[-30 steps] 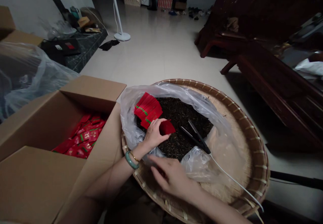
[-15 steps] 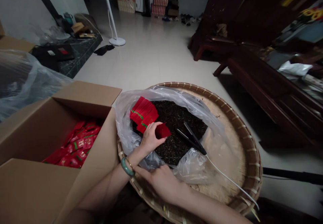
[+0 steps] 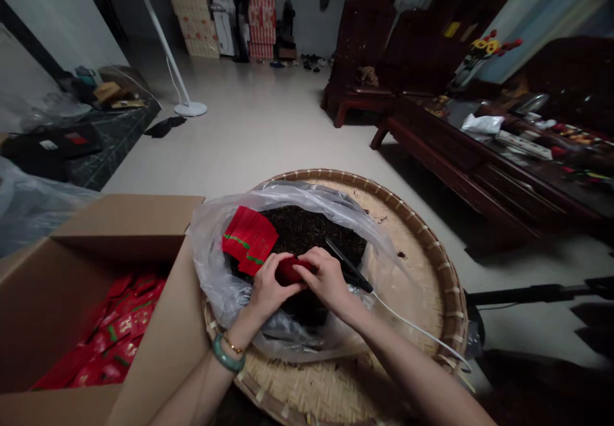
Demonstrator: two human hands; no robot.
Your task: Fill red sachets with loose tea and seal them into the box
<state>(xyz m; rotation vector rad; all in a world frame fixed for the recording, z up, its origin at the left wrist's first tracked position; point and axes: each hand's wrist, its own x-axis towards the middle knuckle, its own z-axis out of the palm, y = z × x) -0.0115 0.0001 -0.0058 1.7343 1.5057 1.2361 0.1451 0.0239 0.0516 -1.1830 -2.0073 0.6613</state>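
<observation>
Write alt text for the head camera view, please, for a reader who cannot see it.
Left hand and right hand together hold a small red packet over dark loose tea in a plastic bag on a woven tray.

Left: open cardboard box (image 3: 119, 234) of red packets (image 3: 115, 336); beyond, white standing fan (image 3: 165, 61) on pale floor (image 3: 268, 119); right, dark wooden table (image 3: 480, 164) and chairs (image 3: 364, 55); stacked cartons (image 3: 192, 10) by far wall

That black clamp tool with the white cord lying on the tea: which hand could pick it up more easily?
Probably the right hand. It lies right beside the clamp tool, whose handle passes just behind its knuckles. The left hand sits on the far side of the red packet both hands hold, nearer the packet stack.
</observation>
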